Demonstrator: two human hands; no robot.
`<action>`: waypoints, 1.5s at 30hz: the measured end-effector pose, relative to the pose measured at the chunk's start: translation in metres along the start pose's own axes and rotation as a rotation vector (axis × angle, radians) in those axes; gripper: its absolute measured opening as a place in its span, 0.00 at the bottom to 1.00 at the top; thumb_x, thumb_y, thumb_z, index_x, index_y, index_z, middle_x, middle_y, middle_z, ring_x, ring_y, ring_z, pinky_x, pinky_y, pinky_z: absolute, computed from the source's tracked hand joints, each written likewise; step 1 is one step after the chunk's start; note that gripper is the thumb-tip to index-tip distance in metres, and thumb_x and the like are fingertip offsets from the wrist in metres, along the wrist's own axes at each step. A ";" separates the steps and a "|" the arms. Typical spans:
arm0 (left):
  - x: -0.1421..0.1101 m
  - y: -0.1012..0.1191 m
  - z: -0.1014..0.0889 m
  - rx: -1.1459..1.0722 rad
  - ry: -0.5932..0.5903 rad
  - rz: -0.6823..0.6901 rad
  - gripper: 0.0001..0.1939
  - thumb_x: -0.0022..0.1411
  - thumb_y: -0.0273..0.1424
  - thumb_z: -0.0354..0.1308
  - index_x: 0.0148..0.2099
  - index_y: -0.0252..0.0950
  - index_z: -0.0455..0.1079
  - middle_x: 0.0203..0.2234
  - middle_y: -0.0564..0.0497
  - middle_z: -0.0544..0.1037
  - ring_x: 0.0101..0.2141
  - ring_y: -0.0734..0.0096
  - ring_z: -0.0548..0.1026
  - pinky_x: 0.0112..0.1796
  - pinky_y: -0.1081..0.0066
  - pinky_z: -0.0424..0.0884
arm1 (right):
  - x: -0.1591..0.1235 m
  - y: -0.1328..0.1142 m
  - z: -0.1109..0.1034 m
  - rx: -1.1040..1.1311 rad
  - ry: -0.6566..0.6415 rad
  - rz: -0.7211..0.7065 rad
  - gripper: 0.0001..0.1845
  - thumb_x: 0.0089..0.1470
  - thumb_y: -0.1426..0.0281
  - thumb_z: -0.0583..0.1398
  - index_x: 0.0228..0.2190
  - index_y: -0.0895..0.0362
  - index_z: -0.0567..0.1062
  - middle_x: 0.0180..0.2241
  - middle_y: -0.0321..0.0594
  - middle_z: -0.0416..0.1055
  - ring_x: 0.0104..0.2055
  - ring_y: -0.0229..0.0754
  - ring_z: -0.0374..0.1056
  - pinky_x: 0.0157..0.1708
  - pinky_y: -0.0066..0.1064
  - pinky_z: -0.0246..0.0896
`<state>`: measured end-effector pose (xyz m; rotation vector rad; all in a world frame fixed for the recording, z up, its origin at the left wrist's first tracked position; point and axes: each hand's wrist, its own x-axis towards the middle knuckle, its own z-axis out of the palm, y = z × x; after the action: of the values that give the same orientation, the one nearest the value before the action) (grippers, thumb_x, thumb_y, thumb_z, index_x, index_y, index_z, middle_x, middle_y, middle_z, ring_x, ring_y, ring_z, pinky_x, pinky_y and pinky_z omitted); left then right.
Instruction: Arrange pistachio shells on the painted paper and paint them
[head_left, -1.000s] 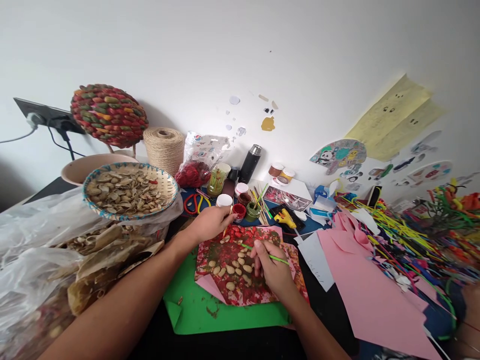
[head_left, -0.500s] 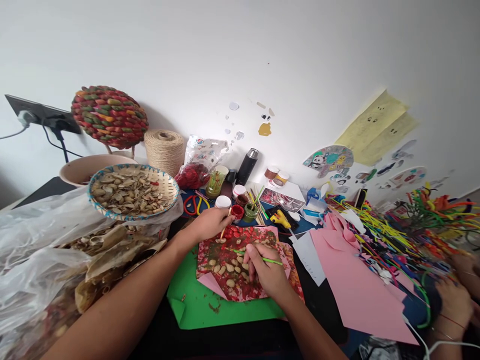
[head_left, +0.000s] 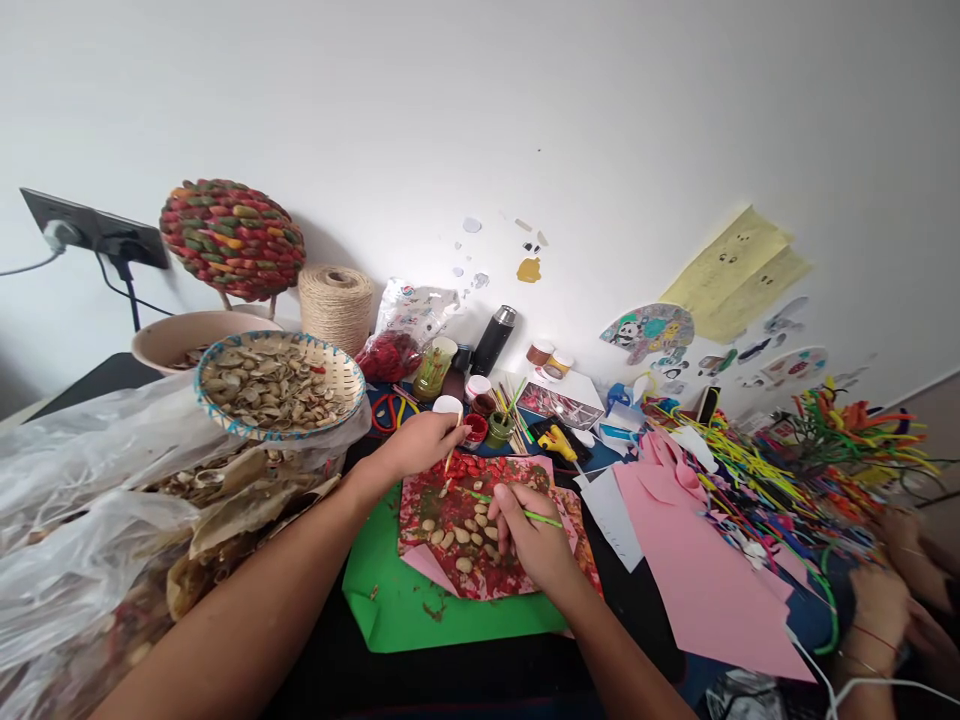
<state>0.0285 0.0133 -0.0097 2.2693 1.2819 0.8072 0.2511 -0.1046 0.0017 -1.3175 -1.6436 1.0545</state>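
My right hand (head_left: 529, 538) is closed round a thin green paintbrush (head_left: 544, 518), its tip over pale shells lying on a red and green paint-stained sheet (head_left: 450, 500). That sheet lies on a green mat (head_left: 405, 610). My left hand (head_left: 424, 440) is closed on a thin wooden stick (head_left: 450, 455) at the sheet's far edge, beside small pots of red paint (head_left: 473, 428) and green paint (head_left: 498, 428).
A woven basket of shells (head_left: 279, 385) sits on plastic bags at the left, with a twine spool (head_left: 337, 305) and a shell-covered ball (head_left: 232, 238) behind. Pink paper (head_left: 697, 560) and pipe cleaners (head_left: 795, 470) lie right. Another person's hands (head_left: 892, 590) show at the right edge.
The view has shifted a little left and down. My right hand with the brush has edged slightly left over the shells. The other person's hands have come further into view at the right.
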 end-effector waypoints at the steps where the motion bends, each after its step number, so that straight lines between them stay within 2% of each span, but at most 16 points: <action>1: 0.000 0.000 0.000 0.004 0.001 -0.002 0.23 0.77 0.45 0.46 0.32 0.39 0.67 0.26 0.50 0.76 0.28 0.65 0.70 0.31 0.67 0.55 | 0.001 -0.001 0.002 -0.001 -0.006 -0.003 0.33 0.67 0.40 0.57 0.28 0.55 0.74 0.18 0.30 0.64 0.17 0.36 0.64 0.18 0.27 0.56; 6: 0.000 0.000 -0.003 0.022 0.002 -0.021 0.22 0.76 0.44 0.48 0.31 0.39 0.65 0.25 0.48 0.75 0.28 0.64 0.69 0.31 0.67 0.52 | 0.008 -0.005 0.012 0.000 -0.043 -0.043 0.31 0.69 0.42 0.56 0.28 0.54 0.74 0.18 0.30 0.64 0.17 0.36 0.65 0.19 0.27 0.56; 12: 0.001 0.000 -0.008 -0.029 -0.019 -0.020 0.22 0.76 0.44 0.47 0.31 0.39 0.66 0.25 0.48 0.75 0.28 0.64 0.71 0.32 0.68 0.56 | 0.012 -0.003 0.015 -0.015 -0.046 -0.070 0.30 0.70 0.43 0.56 0.29 0.55 0.75 0.18 0.29 0.64 0.18 0.35 0.65 0.21 0.26 0.58; 17: 0.002 0.001 -0.008 -0.140 -0.098 0.010 0.21 0.75 0.44 0.48 0.31 0.39 0.67 0.25 0.49 0.77 0.28 0.65 0.73 0.32 0.69 0.61 | 0.009 -0.003 0.007 -0.054 0.007 -0.034 0.31 0.68 0.42 0.57 0.27 0.55 0.74 0.17 0.30 0.64 0.17 0.36 0.65 0.18 0.26 0.55; 22: 0.000 0.001 -0.005 -0.258 -0.199 -0.004 0.22 0.74 0.48 0.46 0.33 0.39 0.67 0.22 0.51 0.78 0.24 0.66 0.75 0.30 0.70 0.66 | 0.007 -0.001 0.006 -0.051 0.006 -0.005 0.33 0.67 0.40 0.56 0.28 0.55 0.75 0.17 0.30 0.64 0.17 0.36 0.65 0.18 0.26 0.55; 29: 0.001 -0.006 0.001 -0.323 -0.245 -0.052 0.20 0.71 0.50 0.48 0.35 0.40 0.64 0.22 0.51 0.78 0.22 0.65 0.76 0.27 0.70 0.68 | 0.013 0.004 0.018 -0.056 0.009 -0.066 0.33 0.69 0.40 0.53 0.27 0.53 0.73 0.15 0.29 0.63 0.16 0.37 0.65 0.20 0.27 0.58; 33: 0.002 -0.007 0.003 -0.339 -0.270 -0.079 0.19 0.71 0.50 0.48 0.36 0.41 0.63 0.25 0.50 0.80 0.22 0.65 0.77 0.26 0.70 0.69 | 0.013 0.013 0.016 -0.065 0.008 -0.078 0.34 0.70 0.40 0.52 0.26 0.53 0.71 0.13 0.28 0.61 0.16 0.37 0.64 0.22 0.28 0.59; 38: 0.000 -0.005 0.000 -0.313 -0.267 -0.101 0.16 0.72 0.44 0.48 0.36 0.40 0.65 0.22 0.51 0.78 0.23 0.63 0.78 0.27 0.69 0.70 | 0.009 0.016 0.016 -0.048 0.033 -0.052 0.34 0.69 0.39 0.52 0.26 0.53 0.71 0.14 0.29 0.63 0.16 0.38 0.63 0.21 0.28 0.59; 45: 0.001 -0.007 0.000 -0.263 -0.241 -0.113 0.16 0.72 0.43 0.49 0.34 0.40 0.66 0.22 0.50 0.78 0.25 0.63 0.78 0.31 0.69 0.70 | 0.005 0.011 0.021 -0.144 0.004 -0.084 0.34 0.70 0.40 0.51 0.25 0.51 0.70 0.14 0.30 0.63 0.17 0.39 0.64 0.23 0.30 0.59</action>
<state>0.0248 0.0174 -0.0140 1.9969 1.1115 0.6021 0.2347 -0.1012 -0.0156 -1.3284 -1.7838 0.8972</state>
